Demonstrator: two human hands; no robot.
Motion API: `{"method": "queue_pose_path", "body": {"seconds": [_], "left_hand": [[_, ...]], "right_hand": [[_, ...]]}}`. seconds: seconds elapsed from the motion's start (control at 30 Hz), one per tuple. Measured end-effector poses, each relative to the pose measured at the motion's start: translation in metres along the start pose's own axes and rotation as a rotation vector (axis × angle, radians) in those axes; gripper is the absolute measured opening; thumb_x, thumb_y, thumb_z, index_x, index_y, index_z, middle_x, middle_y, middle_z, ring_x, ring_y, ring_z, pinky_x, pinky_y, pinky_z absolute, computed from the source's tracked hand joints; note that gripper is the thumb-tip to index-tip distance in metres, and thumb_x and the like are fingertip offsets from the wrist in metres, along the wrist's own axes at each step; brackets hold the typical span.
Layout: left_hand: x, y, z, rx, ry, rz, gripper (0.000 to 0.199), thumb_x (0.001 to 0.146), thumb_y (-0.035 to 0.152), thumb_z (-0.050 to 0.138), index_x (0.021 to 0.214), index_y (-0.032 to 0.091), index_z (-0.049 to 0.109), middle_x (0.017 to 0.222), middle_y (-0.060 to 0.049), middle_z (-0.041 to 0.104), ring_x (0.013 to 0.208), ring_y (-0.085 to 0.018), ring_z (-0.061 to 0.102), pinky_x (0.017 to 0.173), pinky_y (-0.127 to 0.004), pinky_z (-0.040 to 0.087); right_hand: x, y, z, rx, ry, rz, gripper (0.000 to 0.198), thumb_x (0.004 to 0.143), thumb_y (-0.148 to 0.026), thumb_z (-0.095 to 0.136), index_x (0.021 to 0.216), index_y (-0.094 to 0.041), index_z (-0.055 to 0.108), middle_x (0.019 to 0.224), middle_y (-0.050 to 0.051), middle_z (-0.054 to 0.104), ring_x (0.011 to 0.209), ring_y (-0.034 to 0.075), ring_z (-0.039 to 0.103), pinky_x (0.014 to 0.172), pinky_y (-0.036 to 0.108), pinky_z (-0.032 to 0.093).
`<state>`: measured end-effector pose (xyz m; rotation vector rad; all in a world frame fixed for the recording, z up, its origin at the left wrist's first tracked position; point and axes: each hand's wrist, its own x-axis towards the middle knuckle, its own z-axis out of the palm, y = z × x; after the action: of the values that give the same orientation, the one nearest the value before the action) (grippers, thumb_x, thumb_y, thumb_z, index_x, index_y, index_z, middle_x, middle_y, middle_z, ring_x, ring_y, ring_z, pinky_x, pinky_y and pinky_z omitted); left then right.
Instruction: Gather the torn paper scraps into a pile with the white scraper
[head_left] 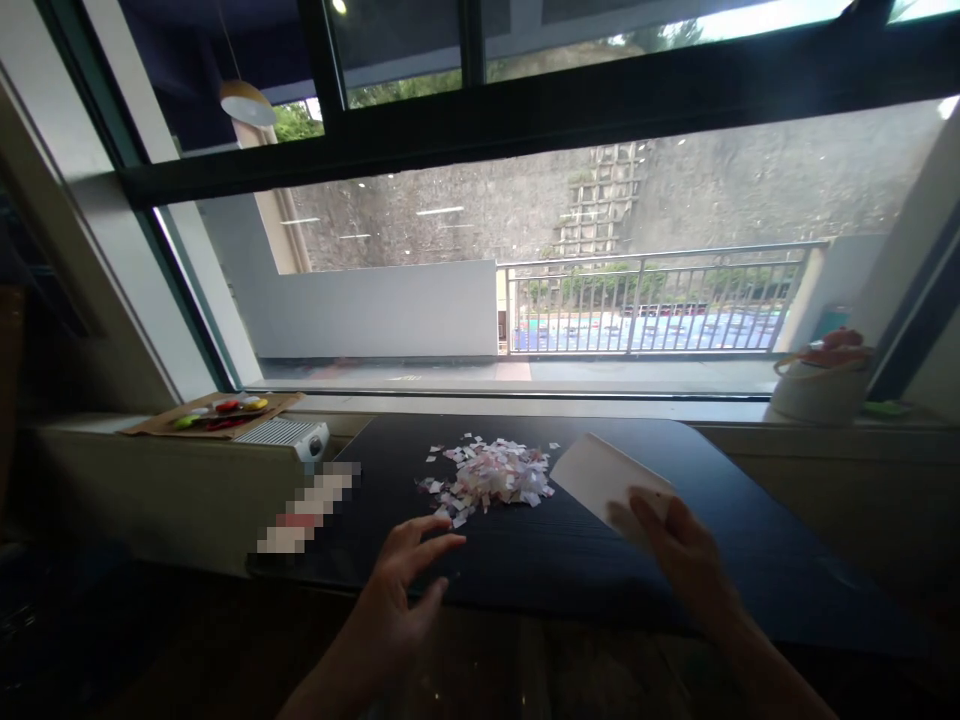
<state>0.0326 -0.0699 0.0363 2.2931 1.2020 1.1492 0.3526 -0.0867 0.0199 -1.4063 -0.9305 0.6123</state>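
A loose pile of small torn paper scraps (499, 472) lies on the dark table (517, 570). To its right, my right hand (679, 545) grips a white sheet of stiff paper or card (607, 478), thumb on top and the other fingers partly hidden beneath. The card is tilted, and its far left corner comes close to the scraps. My left hand (409, 580) is just in front of the pile's left side, fingers apart and curved, with nothing in it. Its fingertips come near the closest scraps; whether they touch any, I cannot tell.
A blurred-out strip (307, 510) lies at the table's left edge. Beyond it, a brown board (142, 425) with coloured pieces and a white ridged device (289, 437) rest on the ledge. At the right sill stands a white bucket (817, 390). A large window spans the back.
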Motion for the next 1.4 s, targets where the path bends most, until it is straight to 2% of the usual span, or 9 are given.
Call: {"method": "queue_pose_path", "body": {"seconds": [0.07,0.2,0.37,0.57,0.83,0.97,1.13,1.27,1.4], "left_hand": [[0.011,-0.021,0.002,0.098,0.124,0.039,0.032,0.076,0.023,0.050,0.102,0.028,0.068,0.117,-0.006,0.060,0.112,-0.023,0.054,0.095,-0.041,0.046],[0.032,-0.069,0.002,0.292,0.393,0.014,0.031,0.077,0.034,0.049,0.100,0.022,0.068,0.109,-0.009,0.061,0.105,-0.027,0.056,0.093,-0.046,0.046],[0.033,-0.104,0.006,0.413,0.475,0.131,0.032,0.079,0.037,0.048,0.097,0.020,0.067,0.102,-0.009,0.062,0.097,-0.027,0.059,0.085,-0.044,0.049],[0.026,-0.106,0.009,0.404,0.481,0.129,0.032,0.078,0.041,0.049,0.098,0.022,0.065,0.101,-0.008,0.063,0.099,-0.026,0.058,0.089,-0.041,0.047],[0.026,-0.101,0.005,0.371,0.418,0.085,0.031,0.076,0.042,0.050,0.094,0.023,0.066,0.097,-0.007,0.066,0.100,-0.027,0.059,0.088,-0.041,0.048],[0.025,-0.099,0.006,0.383,0.410,0.073,0.032,0.076,0.042,0.049,0.093,0.021,0.067,0.097,-0.009,0.067,0.102,-0.029,0.059,0.090,-0.044,0.047],[0.026,-0.099,0.008,0.400,0.423,0.101,0.033,0.077,0.042,0.048,0.092,0.020,0.067,0.094,-0.010,0.068,0.099,-0.029,0.059,0.088,-0.045,0.047],[0.026,-0.100,0.008,0.410,0.413,0.112,0.031,0.077,0.042,0.049,0.092,0.021,0.067,0.093,-0.008,0.069,0.099,-0.029,0.060,0.089,-0.045,0.047],[0.026,-0.100,0.006,0.412,0.385,0.094,0.031,0.076,0.041,0.049,0.093,0.021,0.066,0.093,-0.008,0.070,0.100,-0.029,0.059,0.089,-0.045,0.046]], "right_hand": [[0.014,-0.001,-0.003,-0.068,-0.001,-0.049,0.036,0.071,-0.043,0.065,0.098,-0.019,0.065,0.083,0.005,0.074,0.075,0.025,0.070,0.064,0.033,0.056],[0.028,-0.005,0.007,-0.050,-0.163,-0.124,0.031,0.070,-0.035,0.065,0.096,-0.019,0.065,0.092,0.009,0.074,0.083,0.027,0.070,0.071,0.038,0.057],[0.021,-0.012,0.019,-0.103,-0.317,-0.218,0.021,0.078,-0.030,0.056,0.094,-0.018,0.062,0.094,0.010,0.074,0.087,0.025,0.070,0.078,0.039,0.056],[0.010,-0.029,0.002,-0.358,-0.320,-0.317,0.016,0.081,-0.027,0.053,0.090,-0.019,0.063,0.092,0.008,0.075,0.083,0.024,0.071,0.073,0.037,0.055],[0.012,-0.024,0.013,-0.196,-0.410,-0.258,0.013,0.082,-0.026,0.055,0.090,-0.020,0.062,0.094,0.008,0.074,0.087,0.023,0.070,0.073,0.035,0.056],[0.014,-0.021,-0.006,-0.249,-0.393,-0.252,0.014,0.080,-0.027,0.058,0.089,-0.019,0.063,0.085,0.007,0.074,0.081,0.023,0.070,0.072,0.036,0.056],[0.013,-0.011,-0.029,-0.187,-0.289,-0.205,0.017,0.078,-0.031,0.060,0.088,-0.018,0.063,0.088,0.008,0.074,0.084,0.025,0.071,0.074,0.039,0.056],[0.009,-0.001,-0.031,-0.044,-0.318,-0.092,0.028,0.071,-0.041,0.068,0.082,-0.016,0.063,0.079,0.007,0.073,0.075,0.026,0.071,0.070,0.041,0.056],[0.015,-0.004,-0.020,0.027,-0.336,-0.015,0.035,0.064,-0.045,0.074,0.081,-0.016,0.062,0.077,0.005,0.071,0.077,0.026,0.070,0.073,0.042,0.056]]}}
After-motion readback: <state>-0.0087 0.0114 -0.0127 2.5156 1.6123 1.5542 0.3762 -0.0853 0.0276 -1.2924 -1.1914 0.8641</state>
